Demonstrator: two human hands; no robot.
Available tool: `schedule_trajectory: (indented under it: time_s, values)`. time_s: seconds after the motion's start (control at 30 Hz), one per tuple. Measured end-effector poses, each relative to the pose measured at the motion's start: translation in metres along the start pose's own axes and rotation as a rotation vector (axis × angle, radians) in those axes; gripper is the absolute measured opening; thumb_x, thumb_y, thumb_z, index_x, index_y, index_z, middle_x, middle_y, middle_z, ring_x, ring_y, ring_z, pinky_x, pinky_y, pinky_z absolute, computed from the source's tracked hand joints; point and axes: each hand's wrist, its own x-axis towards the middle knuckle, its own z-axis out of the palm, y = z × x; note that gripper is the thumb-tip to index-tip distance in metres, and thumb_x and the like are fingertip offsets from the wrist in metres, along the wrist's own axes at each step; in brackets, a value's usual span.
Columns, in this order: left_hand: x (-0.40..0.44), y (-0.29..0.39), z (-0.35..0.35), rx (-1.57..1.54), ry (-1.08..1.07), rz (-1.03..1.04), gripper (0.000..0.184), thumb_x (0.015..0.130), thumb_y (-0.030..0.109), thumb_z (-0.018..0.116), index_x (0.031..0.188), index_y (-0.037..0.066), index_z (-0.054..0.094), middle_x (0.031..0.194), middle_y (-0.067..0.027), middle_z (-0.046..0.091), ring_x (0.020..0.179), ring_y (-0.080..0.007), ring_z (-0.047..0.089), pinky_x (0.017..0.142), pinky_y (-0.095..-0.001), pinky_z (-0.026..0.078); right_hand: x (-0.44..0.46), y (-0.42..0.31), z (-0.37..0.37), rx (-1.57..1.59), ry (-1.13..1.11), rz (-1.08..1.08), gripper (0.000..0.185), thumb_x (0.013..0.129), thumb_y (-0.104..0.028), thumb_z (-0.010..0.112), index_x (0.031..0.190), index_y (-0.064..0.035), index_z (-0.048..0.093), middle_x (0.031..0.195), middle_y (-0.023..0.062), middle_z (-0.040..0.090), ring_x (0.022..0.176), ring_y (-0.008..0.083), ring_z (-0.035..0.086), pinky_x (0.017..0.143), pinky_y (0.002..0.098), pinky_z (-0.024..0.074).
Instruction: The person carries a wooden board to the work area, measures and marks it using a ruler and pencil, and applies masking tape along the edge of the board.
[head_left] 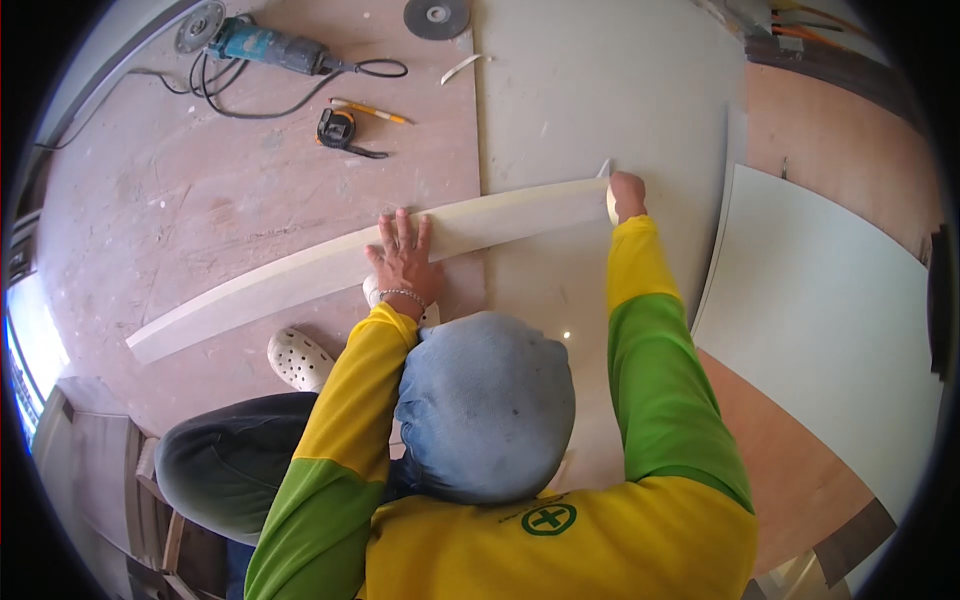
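A long, pale strip of board (290,285) lies slantwise across the floor in front of my knees, with a yellowish band along its far edge. My left hand (405,262) is flat on its middle, fingers spread, pressing down from above. At the strip's right end, my right hand (627,195) is closed in a fist. A pale, curved, yellowish piece (613,207) shows beside that fist, and a small white pointed piece (604,168) sticks up by the strip's corner. What the right fingers grip is too hidden to name.
An angle grinder (265,45) with its cord lies at the upper left, and a grinding disc (437,16) at the top. Nearer are a tape measure (336,128) and a yellow pencil (370,111). A white panel (820,300) lies at right. My shoe (299,360) is close to the strip.
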Motion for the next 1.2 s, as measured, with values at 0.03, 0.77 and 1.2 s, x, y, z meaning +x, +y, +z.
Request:
schedule_trajectory:
  time_s: [0.03, 0.77, 1.2]
  values:
    - [0.001, 0.001, -0.001, -0.009, -0.016, -0.014, 0.079, 0.086, 0.039, 0.062, 0.153, 0.02, 0.026, 0.162, -0.0159, 0.011, 0.149, -0.0411, 0.007, 0.11, -0.0682, 0.019, 0.011, 0.003, 0.001, 0.169, -0.016, 0.173, 0.022, 0.082, -0.018, 0.057, 0.082, -0.0001, 0.07, 0.094, 0.0229, 0.068, 0.09, 0.0415, 0.064, 0.077, 0.047, 0.0505]
    - [0.001, 0.001, -0.011, 0.036, -0.127, -0.024, 0.086, 0.084, 0.042, 0.061, 0.155, 0.02, 0.019, 0.163, -0.015, 0.006, 0.149, -0.0397, 0.002, 0.11, -0.0676, 0.018, -0.064, -0.009, -0.076, 0.111, 0.478, 0.124, 0.049, 0.084, -0.026, 0.068, 0.125, 0.0, 0.058, 0.116, 0.0234, 0.065, 0.107, 0.0403, 0.062, 0.092, 0.0447, 0.0505]
    - [0.002, 0.001, -0.009, 0.031, -0.133, -0.029, 0.085, 0.085, 0.042, 0.061, 0.156, 0.02, 0.018, 0.163, -0.0152, 0.005, 0.149, -0.0397, 0.001, 0.11, -0.0676, 0.018, -0.077, -0.058, -0.071, 0.783, -0.232, 0.346, 0.066, 0.083, -0.052, 0.07, 0.13, -0.0064, 0.058, 0.122, 0.0075, 0.06, 0.11, 0.0231, 0.057, 0.09, 0.0388, 0.0438]
